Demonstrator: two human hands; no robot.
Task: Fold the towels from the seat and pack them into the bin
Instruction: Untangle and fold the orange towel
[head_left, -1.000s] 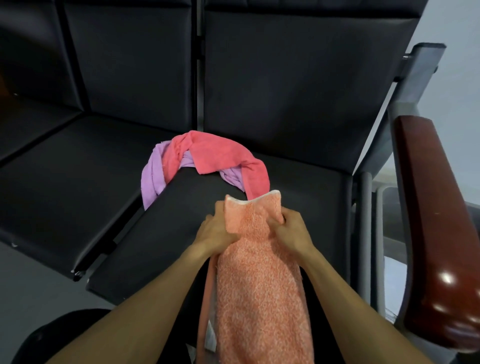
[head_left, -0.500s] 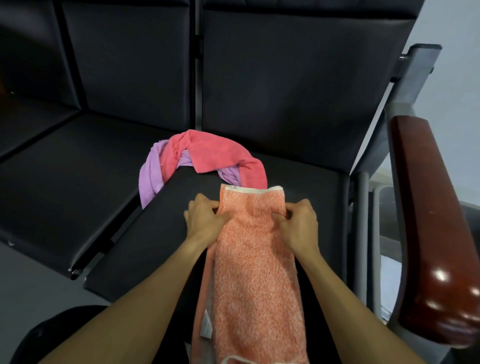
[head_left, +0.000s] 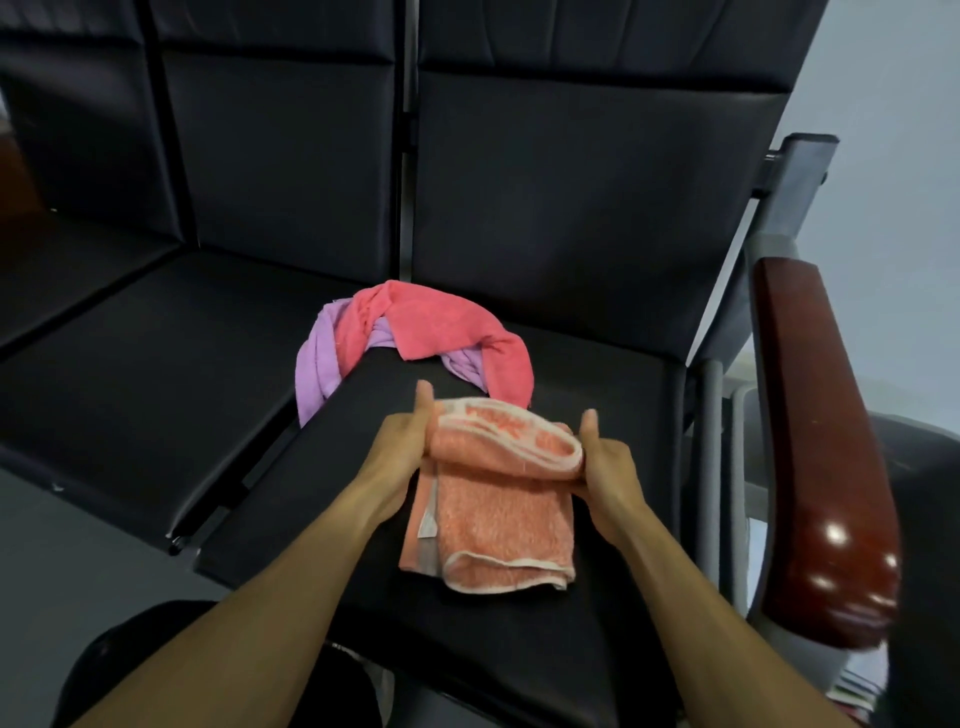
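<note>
Orange towel (head_left: 493, 499) now doubled back on seat (head_left: 613, 395), both hands' fingers (head_left: 597, 457) pinching its raised fold.

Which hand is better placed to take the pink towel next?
Probably the right hand: the pink towel ends just beyond its thumb. Both hands now hold the orange towel.

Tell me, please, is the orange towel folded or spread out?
Partly folded: both hands roll the orange towel's far end over its doubled lower layers.
</note>
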